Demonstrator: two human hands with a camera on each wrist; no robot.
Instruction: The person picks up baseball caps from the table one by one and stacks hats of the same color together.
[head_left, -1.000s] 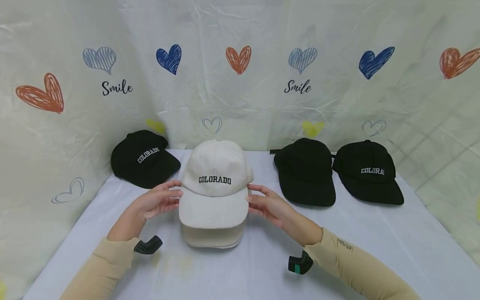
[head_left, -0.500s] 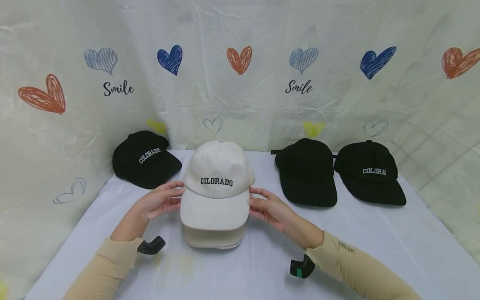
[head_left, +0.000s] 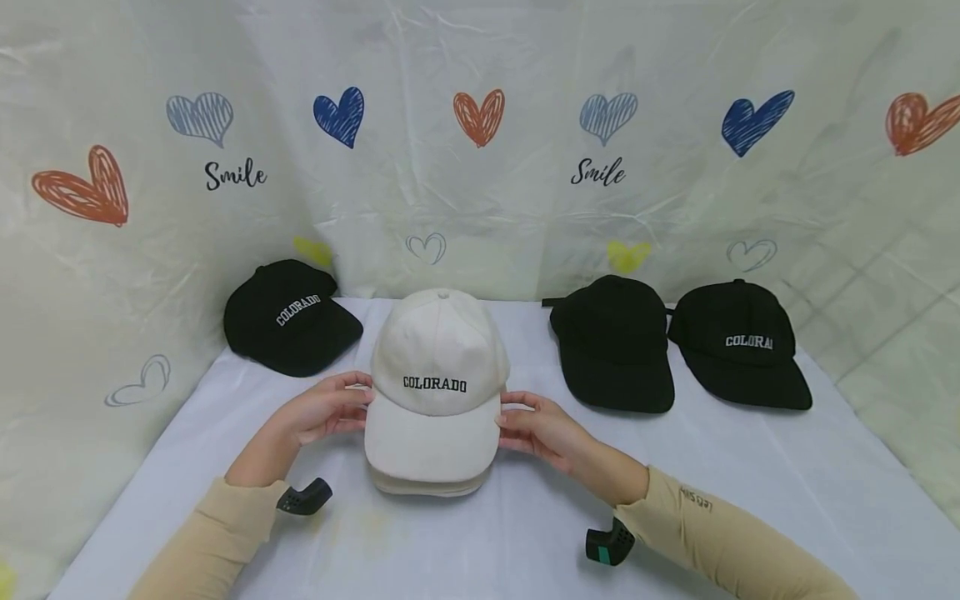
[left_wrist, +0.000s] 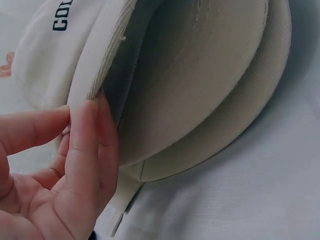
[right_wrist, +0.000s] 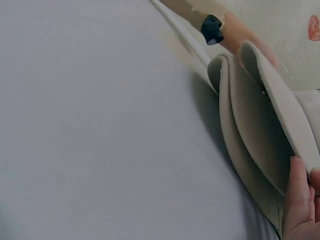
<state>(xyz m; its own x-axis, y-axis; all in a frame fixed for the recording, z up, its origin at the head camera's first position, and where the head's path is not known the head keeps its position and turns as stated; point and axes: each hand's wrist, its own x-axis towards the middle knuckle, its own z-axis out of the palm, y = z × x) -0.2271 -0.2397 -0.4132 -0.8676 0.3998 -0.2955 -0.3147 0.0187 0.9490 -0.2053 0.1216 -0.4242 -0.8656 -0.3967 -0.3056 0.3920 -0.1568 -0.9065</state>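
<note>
A white baseball cap lettered COLORADO faces me in the head view, its brim toward me. My left hand pinches the brim's left edge between thumb and fingers. On the opposite edge, my right hand pinches the brim the same way. Below it lie more white caps, stacked; their brims peek out under the held one. In the left wrist view, a gap shows between the held brim and the lower brims. The right wrist view shows two lower brims nested close together.
A black cap sits at the back left. Two more black caps, one plain-fronted and one lettered, stand side by side at the back right. White cloth covers the table, with a heart-printed backdrop behind.
Both hands have brought the held white cap down and slightly toward me. Its brim now covers more of the stacked brims below. The black caps stay where they were.
</note>
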